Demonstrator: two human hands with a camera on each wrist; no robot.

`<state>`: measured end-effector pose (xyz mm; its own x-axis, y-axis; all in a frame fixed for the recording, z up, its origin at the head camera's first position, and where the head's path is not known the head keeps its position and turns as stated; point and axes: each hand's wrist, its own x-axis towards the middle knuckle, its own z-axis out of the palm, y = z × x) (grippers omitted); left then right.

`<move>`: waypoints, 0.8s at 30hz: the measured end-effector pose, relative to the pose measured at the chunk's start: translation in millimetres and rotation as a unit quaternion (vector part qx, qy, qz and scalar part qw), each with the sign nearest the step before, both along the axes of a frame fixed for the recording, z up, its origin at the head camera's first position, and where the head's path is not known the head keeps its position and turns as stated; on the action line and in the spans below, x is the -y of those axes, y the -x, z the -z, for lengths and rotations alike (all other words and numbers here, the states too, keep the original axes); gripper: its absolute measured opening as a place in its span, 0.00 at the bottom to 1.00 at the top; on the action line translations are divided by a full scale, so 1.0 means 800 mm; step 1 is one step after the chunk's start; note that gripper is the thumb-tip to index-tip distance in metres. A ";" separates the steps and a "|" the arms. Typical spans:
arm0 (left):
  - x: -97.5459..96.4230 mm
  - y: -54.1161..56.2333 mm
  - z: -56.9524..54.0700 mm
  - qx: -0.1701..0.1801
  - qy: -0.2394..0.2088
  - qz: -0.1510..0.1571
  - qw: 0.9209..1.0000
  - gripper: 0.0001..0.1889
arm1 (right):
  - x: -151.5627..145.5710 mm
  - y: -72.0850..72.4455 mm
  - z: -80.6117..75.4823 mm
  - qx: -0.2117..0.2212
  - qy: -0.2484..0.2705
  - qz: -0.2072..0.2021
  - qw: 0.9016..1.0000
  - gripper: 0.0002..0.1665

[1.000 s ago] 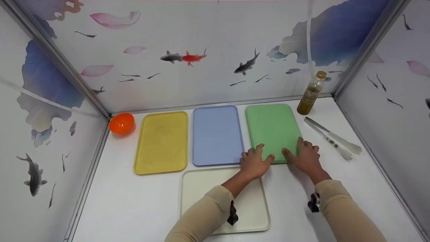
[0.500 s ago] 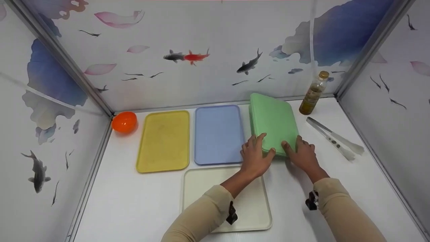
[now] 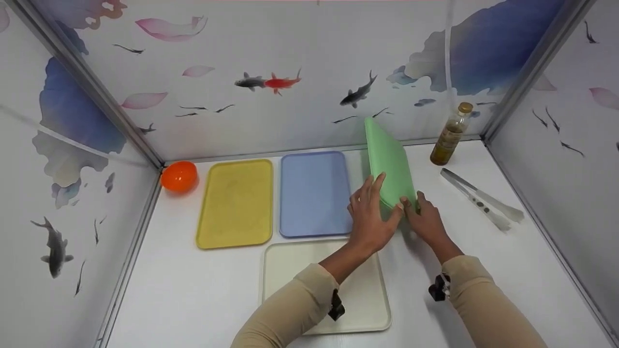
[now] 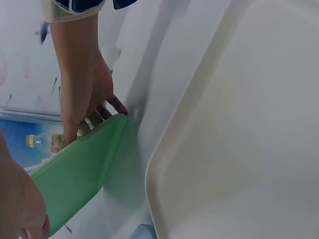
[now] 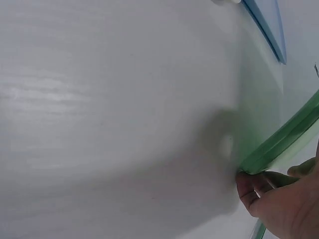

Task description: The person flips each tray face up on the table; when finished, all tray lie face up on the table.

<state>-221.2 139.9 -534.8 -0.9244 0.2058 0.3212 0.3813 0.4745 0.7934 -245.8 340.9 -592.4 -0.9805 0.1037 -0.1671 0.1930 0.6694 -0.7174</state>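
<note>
A green tray (image 3: 389,157) is tilted up on its long edge at the back right of the table, its left side raised. Layered lines along its rim (image 5: 284,142) in the right wrist view suggest more than one tray stacked, but I cannot tell how many. My left hand (image 3: 371,226) holds the raised left side near the front corner, with the thumb at the front edge. The lower right side is gripped near its front corner by my right hand (image 3: 427,224), thumb on the face turned toward it and fingers around the edge.
A blue tray (image 3: 314,193) and a yellow tray (image 3: 236,203) lie flat to the left. In front lies a cream tray (image 3: 348,309), under my left forearm. An orange bowl (image 3: 179,177) stands far left; an oil bottle (image 3: 449,137) and metal tongs (image 3: 478,198) are at right.
The green tray has gone from lying flat to steeply tilted, its left side lifted toward the right. Both hands moved with it, the left one upward and the right one slightly left.
</note>
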 end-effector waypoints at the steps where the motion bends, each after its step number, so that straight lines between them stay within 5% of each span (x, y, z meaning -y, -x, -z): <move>1: 0.000 0.000 -0.002 -0.005 -0.004 0.002 1.000 0.40 | 0.003 0.001 -0.001 -0.008 0.008 0.000 1.000 0.56; 15: -0.010 -0.001 -0.024 -0.030 -0.015 0.018 0.999 0.41 | 0.029 0.000 -0.006 -0.013 0.068 -0.014 0.997 0.54; 21: -0.017 -0.006 -0.031 -0.028 -0.019 0.036 0.999 0.43 | 0.015 0.020 0.043 -0.114 0.039 -0.051 0.991 0.49; 24: -0.019 -0.008 -0.032 -0.027 -0.020 0.044 0.998 0.45 | 0.019 0.017 0.035 -0.131 0.030 -0.064 0.989 0.41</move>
<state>-214.9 155.4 -509.0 -0.8839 0.2722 0.3804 0.4638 0.4053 0.7878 -259.6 325.7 -620.8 -0.9953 -0.0258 0.0933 -0.0886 0.6309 -0.7708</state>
